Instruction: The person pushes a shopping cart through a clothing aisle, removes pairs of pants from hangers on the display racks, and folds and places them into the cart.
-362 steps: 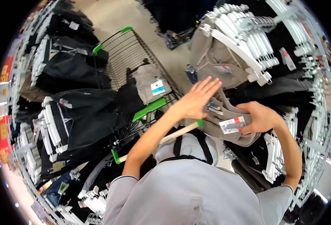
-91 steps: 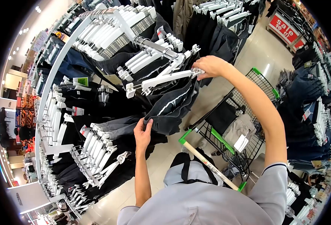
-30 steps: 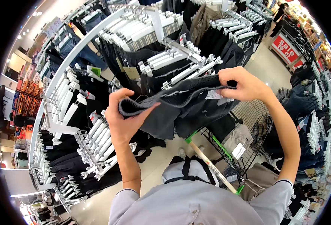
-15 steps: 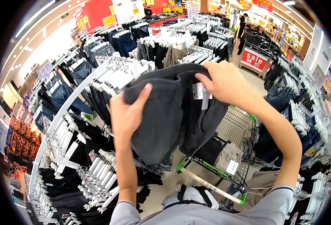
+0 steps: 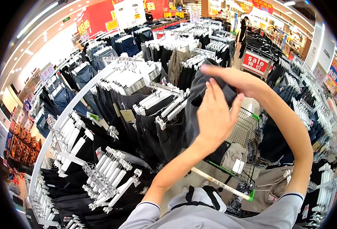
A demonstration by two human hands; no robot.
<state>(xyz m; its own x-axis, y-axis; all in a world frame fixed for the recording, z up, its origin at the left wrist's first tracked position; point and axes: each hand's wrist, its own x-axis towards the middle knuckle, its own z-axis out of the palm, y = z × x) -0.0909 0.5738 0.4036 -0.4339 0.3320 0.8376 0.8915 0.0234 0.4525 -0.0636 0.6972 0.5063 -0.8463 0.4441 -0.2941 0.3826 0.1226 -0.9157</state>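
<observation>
By the cart [image 5: 255, 116], left hand [image 5: 214, 118] lays extended fingers [image 5: 217, 91] against dark trousers [image 5: 193, 110]; right hand [image 5: 235, 79], grip unclear; apparent folding calls for steadiness.

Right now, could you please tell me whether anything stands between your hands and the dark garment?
Nothing visible does: the left hand lies against the garment, and the blurred right hand is over its upper part.

A charcoal-grey garment [image 5: 193, 116] contrasts with white hangers [image 5: 107, 173] over black clothes [image 5: 73, 204] at near left. A black wire cart [image 5: 256, 116] with green corners and a cream handle [image 5: 221, 184] carries beige clothing [image 5: 233, 154]; far right, a red sign [image 5: 255, 63] bears white lettering.
</observation>
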